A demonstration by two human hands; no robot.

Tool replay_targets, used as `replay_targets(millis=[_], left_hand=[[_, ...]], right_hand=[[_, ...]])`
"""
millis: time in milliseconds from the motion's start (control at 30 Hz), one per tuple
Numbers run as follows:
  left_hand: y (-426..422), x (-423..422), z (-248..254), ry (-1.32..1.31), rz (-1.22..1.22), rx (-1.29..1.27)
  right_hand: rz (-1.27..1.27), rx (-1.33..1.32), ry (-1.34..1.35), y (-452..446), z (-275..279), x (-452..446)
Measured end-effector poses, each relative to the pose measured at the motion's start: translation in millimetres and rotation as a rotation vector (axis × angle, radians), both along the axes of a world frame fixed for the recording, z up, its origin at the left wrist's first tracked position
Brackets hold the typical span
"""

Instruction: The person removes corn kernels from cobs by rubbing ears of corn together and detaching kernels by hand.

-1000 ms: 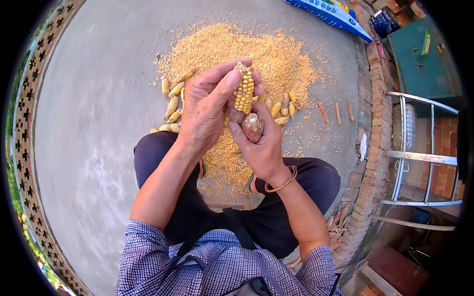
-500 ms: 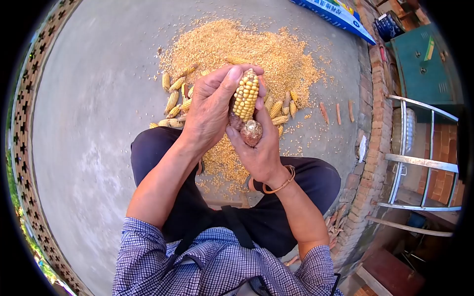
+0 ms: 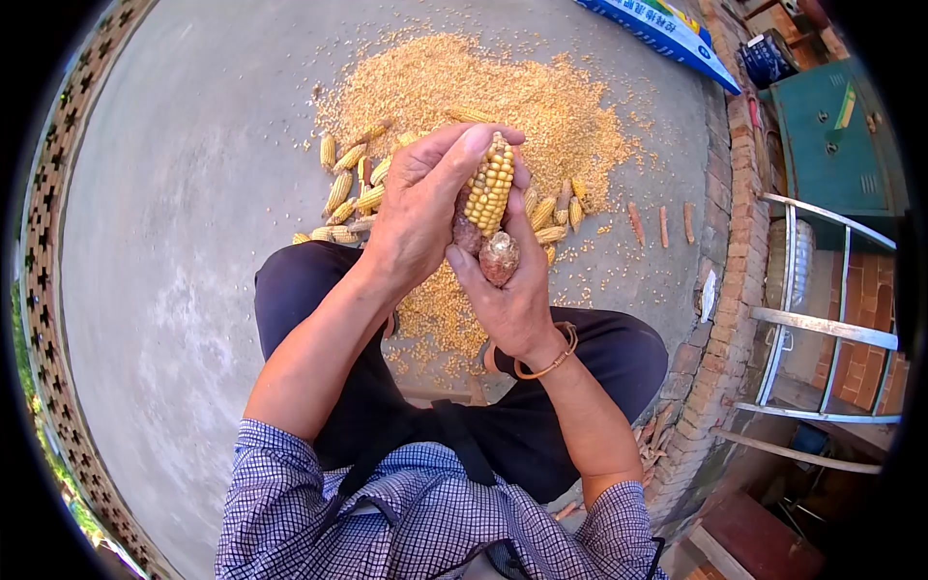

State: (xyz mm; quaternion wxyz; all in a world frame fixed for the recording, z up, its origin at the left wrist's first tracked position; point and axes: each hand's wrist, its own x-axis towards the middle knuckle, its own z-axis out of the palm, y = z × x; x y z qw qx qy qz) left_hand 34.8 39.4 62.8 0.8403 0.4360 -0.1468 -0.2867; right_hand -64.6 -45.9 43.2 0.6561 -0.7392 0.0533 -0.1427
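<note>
Site: a grey concrete floor (image 3: 164,213), bounded on the right by a low brick edging (image 3: 727,300). Beyond the edging stand a green metal cabinet (image 3: 836,140) and a pale metal frame (image 3: 822,327); a blue bag (image 3: 667,43) lies at the far right.

The worker is seated low, knees apart. The left hand (image 3: 416,213) is curled round an ear of corn (image 3: 490,188), thumb near its far end, fingers partly hidden behind it. The right hand (image 3: 512,300) grips a stripped cob (image 3: 500,259) between thumb and fingers, at the near end of the ear. A reddish knob (image 3: 466,233) shows beside them; whether it is a separate cob cannot be determined.

Progress: well advanced, in my judgement. A broad heap of loose kernels (image 3: 464,77) covers the floor beyond the hands, with more kernels on the floor between the legs. Three bare cobs (image 3: 663,224) lie apart on the right.

Outstanding: the ear in hand bears dense rows of kernels on its visible face. A group of unstripped ears (image 3: 338,192) lies left of the hands, and a smaller cluster of ears (image 3: 544,213) just to their right. Some are overlapped or hidden, so no exact count is entered.
</note>
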Motion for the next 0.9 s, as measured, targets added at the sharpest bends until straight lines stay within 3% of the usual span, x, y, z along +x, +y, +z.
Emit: replay_targets(millis=[900], left_hand=[[-0.9,-1.2,-3.4,-0.056,0.022,0.007]], right_hand=[[-0.036,-0.050,0.016,6.3,-8.7,-4.8]])
